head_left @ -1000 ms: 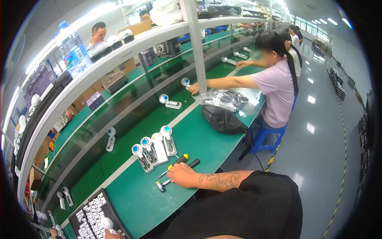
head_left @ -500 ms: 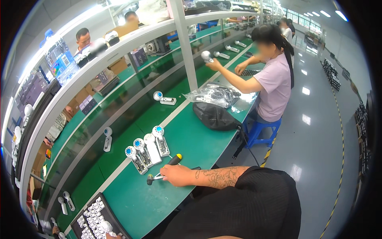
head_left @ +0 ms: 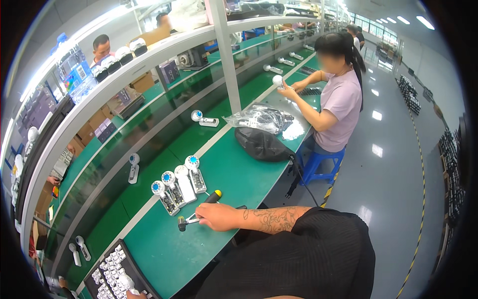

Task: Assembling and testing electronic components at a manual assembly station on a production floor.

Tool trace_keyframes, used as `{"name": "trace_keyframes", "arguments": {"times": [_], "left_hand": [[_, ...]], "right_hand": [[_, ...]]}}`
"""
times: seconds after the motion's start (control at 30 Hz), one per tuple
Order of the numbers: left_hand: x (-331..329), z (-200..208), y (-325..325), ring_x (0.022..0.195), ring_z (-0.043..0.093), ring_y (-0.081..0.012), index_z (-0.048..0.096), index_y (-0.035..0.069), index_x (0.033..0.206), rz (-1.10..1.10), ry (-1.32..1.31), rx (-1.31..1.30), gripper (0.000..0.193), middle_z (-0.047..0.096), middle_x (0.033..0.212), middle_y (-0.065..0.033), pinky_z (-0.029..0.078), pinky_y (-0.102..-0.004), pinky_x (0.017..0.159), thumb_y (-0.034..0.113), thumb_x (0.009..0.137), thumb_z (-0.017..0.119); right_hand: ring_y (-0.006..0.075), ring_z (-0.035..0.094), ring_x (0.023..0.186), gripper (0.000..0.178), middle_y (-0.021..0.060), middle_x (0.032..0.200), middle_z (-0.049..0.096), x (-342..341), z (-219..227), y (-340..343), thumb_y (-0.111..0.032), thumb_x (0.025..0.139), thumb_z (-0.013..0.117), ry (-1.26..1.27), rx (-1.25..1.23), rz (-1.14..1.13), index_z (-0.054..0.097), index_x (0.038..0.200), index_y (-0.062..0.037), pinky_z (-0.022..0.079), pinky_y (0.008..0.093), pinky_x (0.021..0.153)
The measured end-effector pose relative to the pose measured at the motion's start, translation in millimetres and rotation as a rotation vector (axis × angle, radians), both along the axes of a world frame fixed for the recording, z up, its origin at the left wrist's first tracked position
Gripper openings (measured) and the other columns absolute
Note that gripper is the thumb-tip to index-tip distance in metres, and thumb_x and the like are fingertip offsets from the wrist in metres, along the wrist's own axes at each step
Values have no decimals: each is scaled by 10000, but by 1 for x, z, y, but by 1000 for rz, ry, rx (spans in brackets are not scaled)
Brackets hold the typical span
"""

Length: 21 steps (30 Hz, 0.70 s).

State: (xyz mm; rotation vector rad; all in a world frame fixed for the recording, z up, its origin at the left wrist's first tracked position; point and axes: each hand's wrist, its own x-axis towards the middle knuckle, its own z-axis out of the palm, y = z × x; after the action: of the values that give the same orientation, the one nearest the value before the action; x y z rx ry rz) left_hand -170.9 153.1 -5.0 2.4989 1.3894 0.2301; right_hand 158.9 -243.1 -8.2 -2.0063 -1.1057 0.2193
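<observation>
At lower centre, gripped a small hammer (head_left: 182,224) in the tightly curled right hand (head_left: 217,217), having just shifted its head nearer four round-headed devices (head_left: 186,188), seemingly under control; at lower left, kept the cropped left hand (head_left: 134,295) beside a white device (head_left: 125,282), with openness unclear.

On the bench (head_left: 154,239) lie four lined-up white devices (head_left: 185,189), one hammer (head_left: 182,224), one screwdriver (head_left: 214,196) and one black bag (head_left: 261,145).

Four devices (head_left: 186,188) lie behind the hammer (head_left: 182,224) — tray (head_left: 133,264) at left.
</observation>
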Motion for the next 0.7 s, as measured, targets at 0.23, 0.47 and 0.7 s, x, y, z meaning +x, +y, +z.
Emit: {"name": "trace_keyframes", "arguments": {"times": [0.23, 0.47, 0.7], "left_hand": [[10, 28, -25, 959, 680, -368, 604, -46, 1210, -114, 181, 36, 377, 704, 1094, -252, 543, -471, 854, 123, 891, 711], [1, 27, -22, 1017, 672, -342, 603, -15, 1254, -116, 94, -17, 423, 699, 1126, -234, 533, -442, 894, 145, 884, 730], [-21, -19, 20, 990, 690, -432, 617, 68, 1301, -199, 168, 20, 495, 724, 1069, -255, 551, -504, 845, 255, 863, 752]], "right_hand": [[378, 642, 934, 190, 151, 1048, 601, -4, 0, -1, -167, 977, 662, 8, 19, -23, 565, 1103, -63, 510, 489, 796], [375, 639, 932, 190, 147, 1042, 602, -1, -1, -1, -167, 975, 664, 9, 16, -16, 562, 1097, -62, 508, 482, 798], [347, 634, 953, 191, 127, 1052, 601, 16, 4, 5, -159, 968, 673, 61, -2, 6, 566, 1099, -70, 507, 457, 818]]}}
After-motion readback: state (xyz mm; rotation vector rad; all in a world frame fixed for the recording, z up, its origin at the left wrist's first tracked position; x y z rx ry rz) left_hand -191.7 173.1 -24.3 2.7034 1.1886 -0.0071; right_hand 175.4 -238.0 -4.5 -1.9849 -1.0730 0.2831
